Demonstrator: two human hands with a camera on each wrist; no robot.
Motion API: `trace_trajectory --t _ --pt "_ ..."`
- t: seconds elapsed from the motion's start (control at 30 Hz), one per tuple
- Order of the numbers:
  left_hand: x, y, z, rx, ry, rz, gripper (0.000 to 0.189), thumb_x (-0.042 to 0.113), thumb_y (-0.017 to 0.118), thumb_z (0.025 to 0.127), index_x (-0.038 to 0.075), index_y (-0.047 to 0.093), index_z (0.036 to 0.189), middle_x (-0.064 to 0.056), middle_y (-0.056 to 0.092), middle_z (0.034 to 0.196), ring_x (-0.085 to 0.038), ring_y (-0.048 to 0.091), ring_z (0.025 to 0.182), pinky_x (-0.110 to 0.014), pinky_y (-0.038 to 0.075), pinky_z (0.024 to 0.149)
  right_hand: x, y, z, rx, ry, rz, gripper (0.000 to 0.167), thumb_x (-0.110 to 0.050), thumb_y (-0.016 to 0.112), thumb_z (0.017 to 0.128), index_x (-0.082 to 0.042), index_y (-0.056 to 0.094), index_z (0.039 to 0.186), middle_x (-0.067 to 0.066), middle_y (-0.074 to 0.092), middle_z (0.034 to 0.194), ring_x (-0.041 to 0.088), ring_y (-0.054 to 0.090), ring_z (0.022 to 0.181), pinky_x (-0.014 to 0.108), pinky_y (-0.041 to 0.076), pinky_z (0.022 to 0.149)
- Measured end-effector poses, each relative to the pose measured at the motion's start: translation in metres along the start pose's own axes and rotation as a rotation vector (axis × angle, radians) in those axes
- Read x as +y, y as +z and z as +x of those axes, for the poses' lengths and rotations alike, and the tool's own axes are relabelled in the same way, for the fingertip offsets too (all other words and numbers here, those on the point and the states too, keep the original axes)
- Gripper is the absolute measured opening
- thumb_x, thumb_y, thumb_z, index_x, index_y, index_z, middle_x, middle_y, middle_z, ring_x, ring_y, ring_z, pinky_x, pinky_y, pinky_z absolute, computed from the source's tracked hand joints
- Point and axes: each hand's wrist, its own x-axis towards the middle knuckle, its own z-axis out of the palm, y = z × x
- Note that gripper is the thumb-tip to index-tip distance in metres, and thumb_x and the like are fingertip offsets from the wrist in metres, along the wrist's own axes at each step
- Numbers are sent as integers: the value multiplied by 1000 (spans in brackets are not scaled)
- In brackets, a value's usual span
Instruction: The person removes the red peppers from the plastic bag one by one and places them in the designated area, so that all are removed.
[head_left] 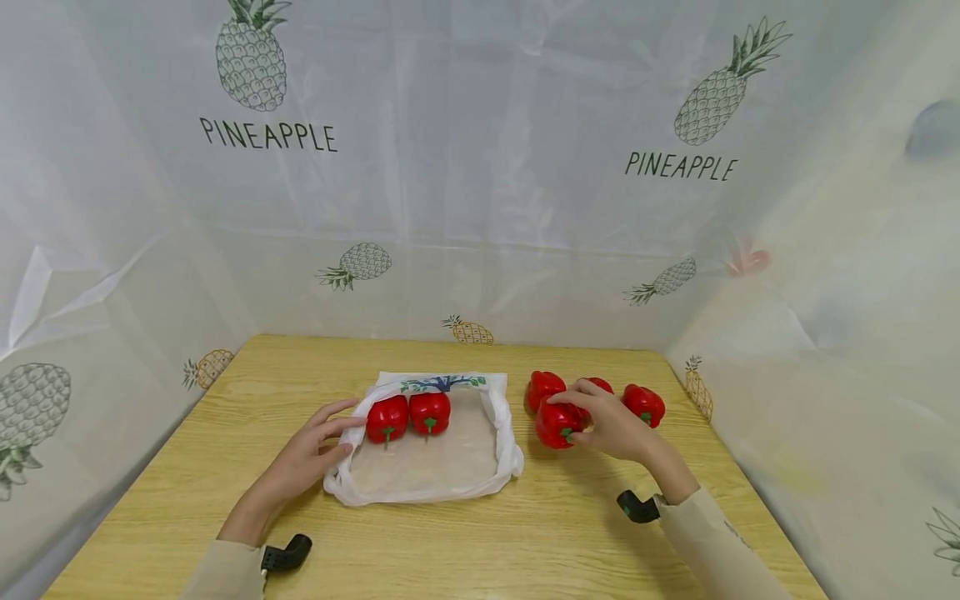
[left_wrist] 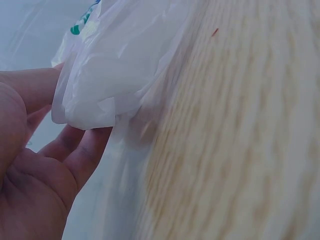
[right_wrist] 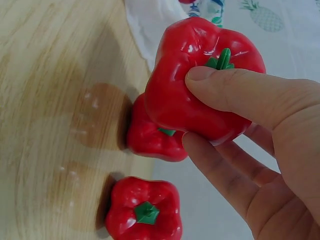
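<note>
A white plastic bag (head_left: 442, 496) lies with its mouth held wide, two red bell peppers (head_left: 387, 419) side by side in its far left part. My left hand (head_left: 311, 454) holds the bag's left rim, and the left wrist view has the folded plastic (left_wrist: 95, 110) between thumb and fingers. On the right, my right hand (head_left: 611, 421) grips a red bell pepper (right_wrist: 205, 85), thumb beside its green stem (right_wrist: 223, 59). Close behind this hand are more red peppers, one (head_left: 543, 390) at its left and another (head_left: 596, 385) partly hidden by the fingers.
A further red pepper (head_left: 643, 406) stands near the right edge of the wooden table (head_left: 480, 554). White sheeting (head_left: 480, 192) printed with pineapples hangs along the back and both sides. Each wrist carries a black device (head_left: 287, 553).
</note>
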Motion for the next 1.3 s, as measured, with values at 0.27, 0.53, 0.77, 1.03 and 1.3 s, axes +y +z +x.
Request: trace_trajectory --t 0.27,0.53,0.77,1.03,1.3 --pt "-1 0 0 5 0 25 38 4 69 103 13 69 140 -12 36 167 -41 55 133 -20 52 96 4 6 -4 -24 25 25 58 2 87 84 -16 70 136 6 62 129 21 60 108 29 58 79" --pt "0 0 0 2 1 19 38 4 68 104 12 69 141 -13 35 167 -43 52 137 -19 51 97 7 12 -7 -34 14 59 58 4 85 83 -15 70 136 3 61 124 18 58 104 31 60 76" --pt "0 0 1 14 -3 59 39 4 69 103 15 70 140 -10 38 166 -40 39 150 -13 43 103 6 14 -7 -26 17 49 59 3 86 81 -15 71 135 2 61 122 18 59 102 30 61 76" --pt "0 0 1 12 -14 42 39 5 69 103 15 70 140 -10 37 167 -40 36 151 -11 40 104 7 16 -9 -28 13 61 59 4 88 81 -14 70 135 3 62 121 18 61 100 30 61 75" --pt "1 0 1 9 -9 34 38 4 69 103 15 70 139 -11 37 167 -41 36 151 -13 42 103 8 19 -11 -20 6 75 61 4 89 79 -14 71 135 3 61 119 17 61 96 27 61 73"
